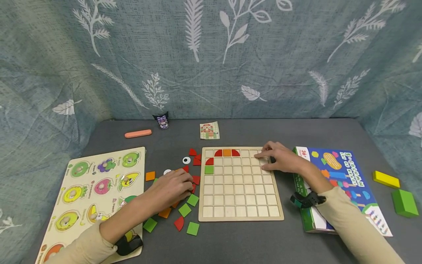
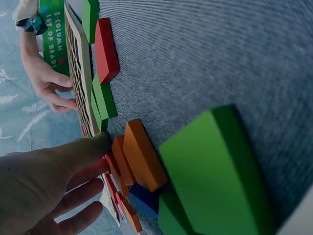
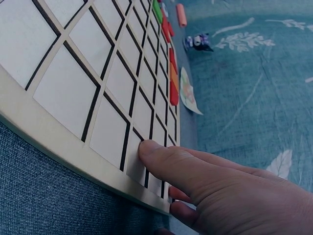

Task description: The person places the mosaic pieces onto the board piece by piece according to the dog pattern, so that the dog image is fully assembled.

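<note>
Right hand [image 1: 280,160] flat on grid board [image 1: 240,216], grey tabletop [image 1: 237,242], leaf-print curtain [image 1: 211,55] behind

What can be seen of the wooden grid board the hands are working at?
The grid board is a pale, wood-looking square tray lying flat on the grey table, divided into small square cells. Most cells are bare; near its far left corner sit two red quarter-rounds flanking an orange square, another red quarter-round and a green square. The right hand rests on its far right corner, fingers straight. Loose tiles lie by its left edge.
</note>
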### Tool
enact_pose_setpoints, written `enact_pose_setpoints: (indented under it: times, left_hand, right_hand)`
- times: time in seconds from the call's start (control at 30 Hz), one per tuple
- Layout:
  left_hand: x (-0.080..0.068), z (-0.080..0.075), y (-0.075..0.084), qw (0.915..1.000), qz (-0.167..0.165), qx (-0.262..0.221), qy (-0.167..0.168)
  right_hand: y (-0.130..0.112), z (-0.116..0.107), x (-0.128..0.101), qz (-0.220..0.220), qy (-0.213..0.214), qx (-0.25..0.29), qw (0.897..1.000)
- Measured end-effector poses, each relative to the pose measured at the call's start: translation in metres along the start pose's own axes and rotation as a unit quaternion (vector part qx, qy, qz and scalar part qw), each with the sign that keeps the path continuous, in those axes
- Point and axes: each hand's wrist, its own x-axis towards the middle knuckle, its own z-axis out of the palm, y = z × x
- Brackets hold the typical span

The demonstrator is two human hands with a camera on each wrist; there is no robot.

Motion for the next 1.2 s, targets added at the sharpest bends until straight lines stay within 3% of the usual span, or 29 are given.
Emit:
enact_pose_setpoints:
  times: [0.17, 0.4, 0.57, 0.77, 1.0, 1.2]
  left_hand:
    - [0.001, -0.002, 0.0, 1.0, 0.004, 0.006, 0.006]
    - [0.002, -0.003, -0.001, 0.9995, 0.012, -0.014, -0.027]
    - [0.001, -0.004, -0.004, 0.9997, 0.02, 0.002, -0.016]
    - [0.002, -0.006, -0.007, 0.999, -0.007, -0.043, -0.013]
    - [0.009, -0.007, -0.009, 0.9973, -0.011, -0.071, 0.01]
    - [0.019, -0.008, -0.007, 0.9903, -0.052, -0.129, 0.006]
  right_hand:
    - [0.0, 0.001, 0.0, -0.002, 0.005, -0.004, 1.0]
    - [0.001, 0.001, -0.001, -0.005, 0.004, -0.005, 1.0]
    - [0.001, 0.001, -0.002, 0.002, 0.002, -0.003, 1.0]
    - [0.001, 0.001, -0.002, 0.003, 0.002, -0.001, 1.0]
    - [0.003, 0.003, -0.001, -0.007, 0.008, 0.0, 1.0]
    - [0.001, 0.001, 0.0, -0.006, 0.007, -0.004, 1.0]
